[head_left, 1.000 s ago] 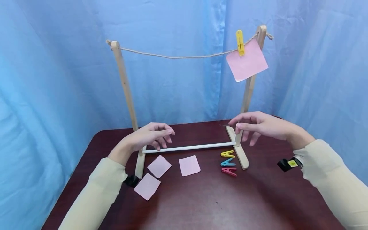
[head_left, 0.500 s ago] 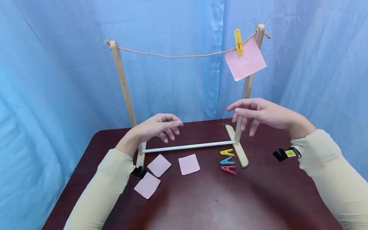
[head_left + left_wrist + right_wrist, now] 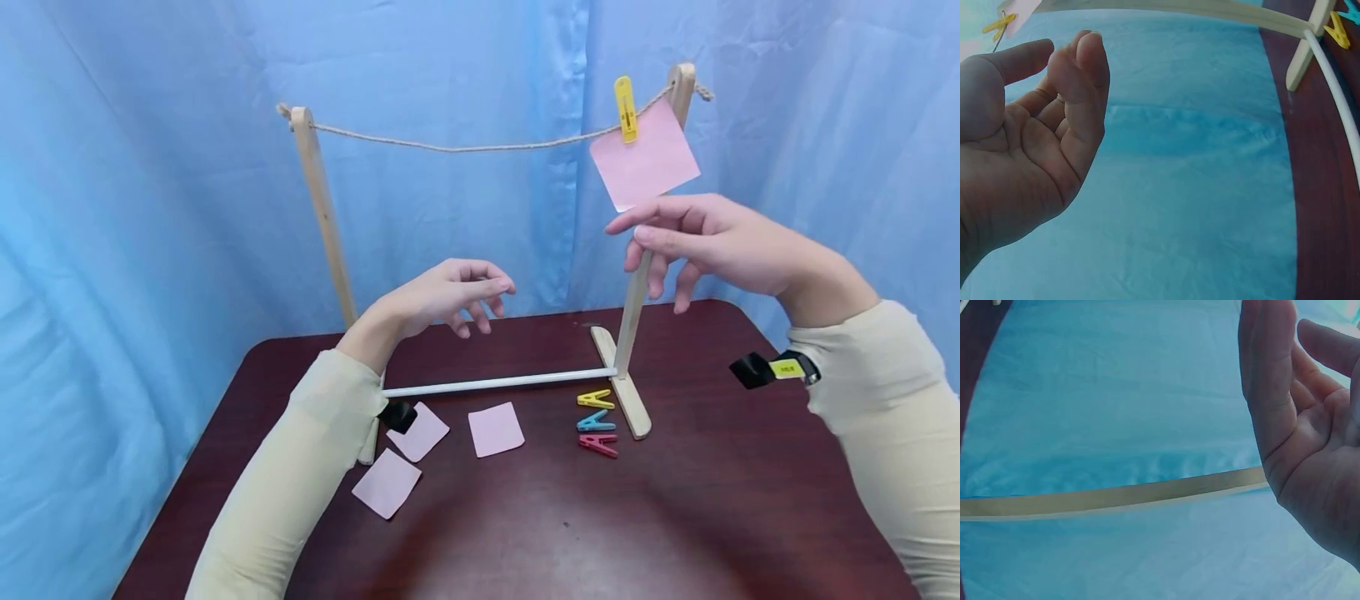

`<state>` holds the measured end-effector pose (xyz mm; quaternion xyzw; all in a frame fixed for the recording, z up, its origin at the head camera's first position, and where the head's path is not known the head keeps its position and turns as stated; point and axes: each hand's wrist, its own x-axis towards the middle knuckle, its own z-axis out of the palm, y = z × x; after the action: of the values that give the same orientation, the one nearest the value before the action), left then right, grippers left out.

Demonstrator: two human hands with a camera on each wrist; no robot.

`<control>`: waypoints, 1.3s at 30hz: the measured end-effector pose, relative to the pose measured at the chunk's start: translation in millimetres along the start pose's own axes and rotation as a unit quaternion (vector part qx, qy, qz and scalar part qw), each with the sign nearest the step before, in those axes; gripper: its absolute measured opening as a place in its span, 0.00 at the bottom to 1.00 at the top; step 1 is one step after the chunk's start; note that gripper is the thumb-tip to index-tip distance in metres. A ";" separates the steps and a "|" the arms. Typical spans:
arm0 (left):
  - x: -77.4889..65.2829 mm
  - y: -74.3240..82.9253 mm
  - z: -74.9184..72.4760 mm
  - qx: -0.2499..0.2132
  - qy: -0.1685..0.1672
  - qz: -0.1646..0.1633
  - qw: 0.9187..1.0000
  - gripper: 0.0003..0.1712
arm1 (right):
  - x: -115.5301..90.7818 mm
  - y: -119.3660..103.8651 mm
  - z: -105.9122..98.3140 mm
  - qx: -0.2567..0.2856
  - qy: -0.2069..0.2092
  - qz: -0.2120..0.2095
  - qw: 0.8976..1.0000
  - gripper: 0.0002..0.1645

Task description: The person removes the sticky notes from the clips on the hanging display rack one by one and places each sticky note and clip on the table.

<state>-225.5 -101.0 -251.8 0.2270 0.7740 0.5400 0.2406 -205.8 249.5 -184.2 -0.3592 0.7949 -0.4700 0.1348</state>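
My left hand (image 3: 450, 300) hovers over the table's back edge, left of centre, its fingers loosely bent around nothing. In the left wrist view the palm and fingers of this hand (image 3: 1047, 119) show bare. Higher up, my right hand (image 3: 712, 242) is raised in front of the right post, just below a pink paper square (image 3: 647, 158), which it slightly overlaps in the head view. A yellow clothespin (image 3: 626, 110) clips that paper to the rope (image 3: 465, 149). The right wrist view shows this hand (image 3: 1304, 419) holding nothing, its fingers relaxed.
Wooden posts, left (image 3: 322, 208) and right (image 3: 633, 308), carry the rope, joined low by a white rod (image 3: 495, 384). Several pink squares, one being the middle paper (image 3: 497, 430), lie on the table (image 3: 570, 517). Yellow (image 3: 596, 399), blue (image 3: 596, 422) and red (image 3: 598, 445) clothespins lie by the right foot.
Both hands have risen from near the table; the left has also moved to the right, and the right has come up to the hanging paper. The papers and clothespins have stayed put.
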 end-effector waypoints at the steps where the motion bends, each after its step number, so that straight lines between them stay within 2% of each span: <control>1: 2.2 3.4 0.4 -0.001 -0.001 0.004 1.000 0.17 | 0.3 -3.5 -3.0 0.006 0.005 -0.009 1.000 0.19; 6: 9.8 20.2 2.5 -0.005 -0.003 0.019 1.000 0.17 | 5.6 -17.4 -16.9 0.049 0.049 -0.032 0.997 0.19; 11: 21.2 36.9 5.8 -0.001 0.001 0.034 0.999 0.18 | 8.7 -29.5 -24.8 0.033 0.115 -0.015 0.993 0.21; 17: 41.4 53.9 18.3 -0.004 0.012 0.043 0.999 0.20 | 14.2 -37.0 -30.4 0.049 0.163 -0.009 0.985 0.23; 23: 62.4 65.8 32.0 -0.015 0.035 0.043 0.998 0.19 | 20.5 -39.1 -31.0 0.034 0.170 -0.010 0.985 0.24; 29: 74.2 70.4 40.8 -0.023 0.047 0.037 0.998 0.20 | 24.2 -38.1 -29.9 0.100 0.157 -0.020 0.982 0.25; 32: 77.5 71.7 44.5 -0.020 0.039 0.038 0.998 0.20 | 24.1 -38.2 -29.8 0.104 0.155 -0.023 0.982 0.25; 39: 83.3 75.3 53.8 -0.028 0.025 0.067 0.997 0.20 | 23.9 -43.8 -31.2 0.015 0.153 -0.006 0.988 0.28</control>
<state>-250.4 12.7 -207.4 0.2578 0.7472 0.5823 0.1903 -220.5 240.0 -128.0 -0.2862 0.7970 -0.5317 0.0140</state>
